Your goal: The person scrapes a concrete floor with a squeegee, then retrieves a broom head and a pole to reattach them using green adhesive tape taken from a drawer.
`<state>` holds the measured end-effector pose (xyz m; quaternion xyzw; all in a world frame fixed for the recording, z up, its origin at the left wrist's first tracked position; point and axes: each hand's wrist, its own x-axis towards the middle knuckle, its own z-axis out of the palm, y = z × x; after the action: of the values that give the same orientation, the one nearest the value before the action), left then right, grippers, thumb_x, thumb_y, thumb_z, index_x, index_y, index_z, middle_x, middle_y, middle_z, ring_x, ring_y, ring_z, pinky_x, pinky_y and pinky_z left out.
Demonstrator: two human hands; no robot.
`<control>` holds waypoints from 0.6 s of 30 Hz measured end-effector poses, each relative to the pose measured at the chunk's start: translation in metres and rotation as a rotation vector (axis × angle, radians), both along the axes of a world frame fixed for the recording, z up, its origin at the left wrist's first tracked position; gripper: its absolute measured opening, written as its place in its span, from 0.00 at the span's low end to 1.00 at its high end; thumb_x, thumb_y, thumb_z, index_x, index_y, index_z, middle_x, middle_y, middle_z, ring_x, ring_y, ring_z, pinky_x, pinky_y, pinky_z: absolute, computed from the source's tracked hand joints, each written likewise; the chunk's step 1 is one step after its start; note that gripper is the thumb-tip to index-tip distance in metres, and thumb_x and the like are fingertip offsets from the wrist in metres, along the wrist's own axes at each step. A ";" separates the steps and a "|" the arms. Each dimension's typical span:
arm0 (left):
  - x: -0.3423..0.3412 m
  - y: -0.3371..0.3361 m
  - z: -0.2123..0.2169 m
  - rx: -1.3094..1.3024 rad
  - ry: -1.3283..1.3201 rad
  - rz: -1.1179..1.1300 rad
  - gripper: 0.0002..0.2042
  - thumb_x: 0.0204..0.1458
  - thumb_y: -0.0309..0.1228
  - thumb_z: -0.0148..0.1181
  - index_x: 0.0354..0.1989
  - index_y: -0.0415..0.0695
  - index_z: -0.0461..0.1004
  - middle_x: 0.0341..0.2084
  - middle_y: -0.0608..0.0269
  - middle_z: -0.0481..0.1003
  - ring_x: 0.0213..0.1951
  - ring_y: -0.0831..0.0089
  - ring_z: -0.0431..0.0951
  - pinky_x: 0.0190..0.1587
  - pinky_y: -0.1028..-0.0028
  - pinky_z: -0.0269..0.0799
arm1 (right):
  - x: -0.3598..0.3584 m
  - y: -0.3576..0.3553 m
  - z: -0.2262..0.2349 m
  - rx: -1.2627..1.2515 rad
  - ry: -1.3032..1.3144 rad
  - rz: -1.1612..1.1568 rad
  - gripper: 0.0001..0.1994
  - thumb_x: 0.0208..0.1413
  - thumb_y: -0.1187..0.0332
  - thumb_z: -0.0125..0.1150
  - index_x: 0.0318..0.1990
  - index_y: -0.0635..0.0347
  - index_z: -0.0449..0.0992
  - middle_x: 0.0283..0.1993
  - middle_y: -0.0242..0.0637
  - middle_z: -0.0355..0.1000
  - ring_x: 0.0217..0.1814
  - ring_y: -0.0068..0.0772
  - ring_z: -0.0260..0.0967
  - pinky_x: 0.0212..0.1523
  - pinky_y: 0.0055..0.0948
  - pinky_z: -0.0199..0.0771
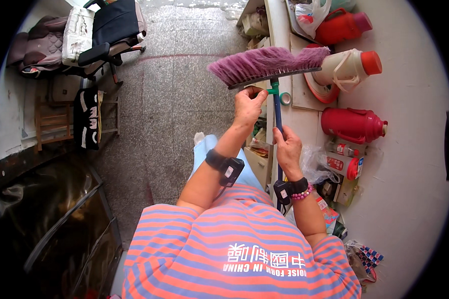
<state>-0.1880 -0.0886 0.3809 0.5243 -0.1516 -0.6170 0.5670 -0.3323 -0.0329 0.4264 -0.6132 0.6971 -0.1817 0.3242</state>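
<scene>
A broom with purple bristles [269, 65] is held head up, the bristles pointing away from me. Its blue handle [278, 112] runs back toward my body. My right hand [288, 149] is wrapped round the handle partway down. Just below the broom head, my left hand [249, 107] pinches a small green piece [273, 91] that juts left from the green neck; whether it is tape or a plastic part I cannot tell. A green-rimmed roll of tape [285, 98] sits immediately right of the handle, on the counter.
Along the right, a white counter [302, 117] bears a cream thermos with a red lid [341, 67], a red thermos [353, 124], another red thermos [336, 27], bottles and plastic bags. Far left stand an office chair [112, 30] and a wooden stool [55, 119]. Grey speckled floor [169, 94] lies between.
</scene>
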 end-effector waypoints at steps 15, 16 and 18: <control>-0.011 -0.004 -0.038 -0.043 -0.059 0.085 0.09 0.51 0.33 0.64 0.32 0.39 0.76 0.22 0.71 0.71 0.20 0.85 0.65 0.19 0.80 0.60 | -0.010 -0.002 -0.030 0.164 -0.446 -0.129 0.08 0.61 0.66 0.54 0.35 0.60 0.74 0.19 0.18 0.57 0.18 0.09 0.50 0.18 0.16 0.49; -0.011 -0.004 -0.038 -0.017 -0.067 0.083 0.08 0.50 0.31 0.64 0.32 0.38 0.76 0.23 0.68 0.73 0.23 0.83 0.67 0.25 0.78 0.63 | -0.009 -0.002 -0.029 0.177 -0.459 -0.136 0.07 0.61 0.65 0.54 0.36 0.59 0.73 0.18 0.18 0.56 0.17 0.09 0.49 0.16 0.15 0.47; -0.011 -0.004 -0.037 0.034 -0.082 0.079 0.07 0.49 0.27 0.63 0.30 0.35 0.77 0.25 0.64 0.76 0.29 0.79 0.71 0.36 0.74 0.67 | -0.006 -0.002 -0.025 0.226 -0.522 -0.165 0.07 0.61 0.65 0.55 0.38 0.58 0.71 0.18 0.18 0.55 0.15 0.08 0.47 0.14 0.15 0.43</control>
<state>-0.1994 -0.0927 0.3435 0.5642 -0.1434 -0.5745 0.5754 -0.3384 -0.0353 0.4011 -0.4469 0.6535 -0.2802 0.5428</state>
